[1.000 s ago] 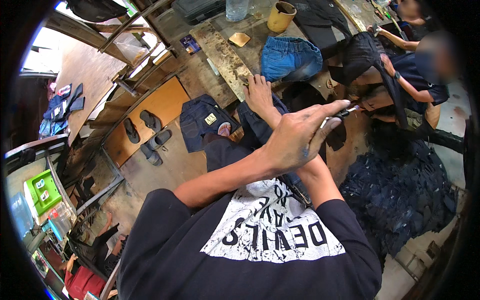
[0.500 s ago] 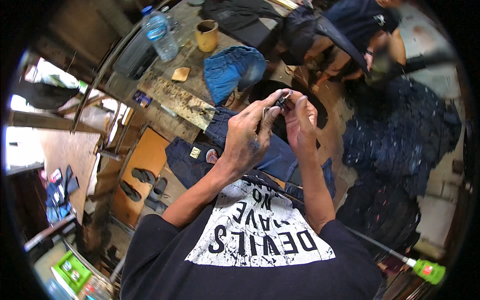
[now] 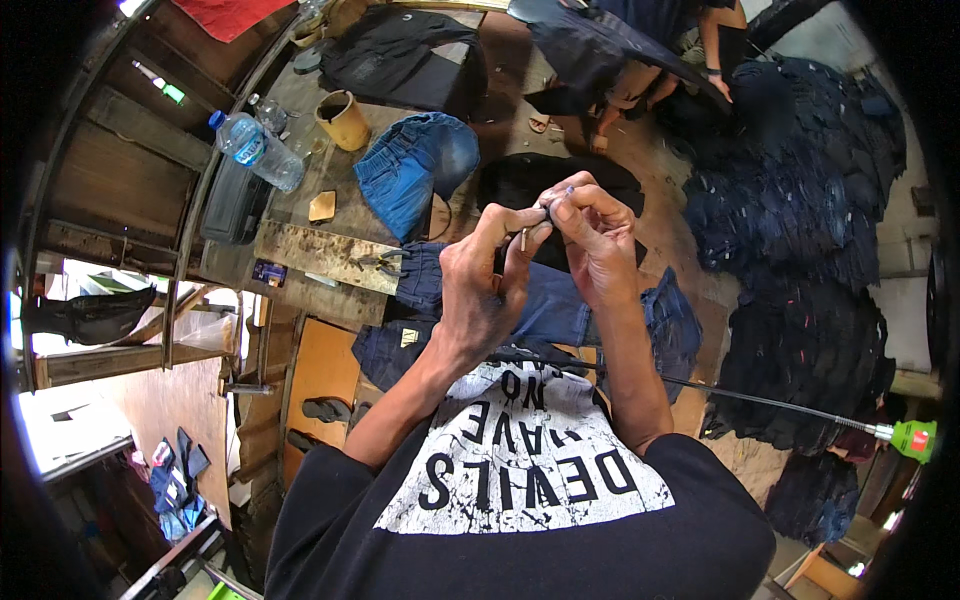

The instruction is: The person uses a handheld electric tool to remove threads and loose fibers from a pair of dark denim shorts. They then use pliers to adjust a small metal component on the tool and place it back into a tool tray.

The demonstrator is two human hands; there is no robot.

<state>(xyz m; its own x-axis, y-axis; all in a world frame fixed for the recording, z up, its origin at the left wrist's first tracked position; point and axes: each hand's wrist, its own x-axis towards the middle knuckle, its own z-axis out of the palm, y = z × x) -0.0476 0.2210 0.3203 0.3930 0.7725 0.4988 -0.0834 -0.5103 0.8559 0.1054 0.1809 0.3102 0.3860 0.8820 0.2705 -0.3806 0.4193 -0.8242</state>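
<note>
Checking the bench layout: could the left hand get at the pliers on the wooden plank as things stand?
Probably yes. The pliers lie bare on the plank, just left of the left hand, nothing between them; but that hand is pinching a small tool with the right hand.

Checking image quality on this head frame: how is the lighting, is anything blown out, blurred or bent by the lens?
Head view: even daylight, both hands sharp; the left hand and right hand pinch a small dark tool tip, too small to identify. The opening at lower left is blown out white. Fisheye bends the wooden bench edges, black vignette rings the frame. The distant denim pile is softer.
</note>
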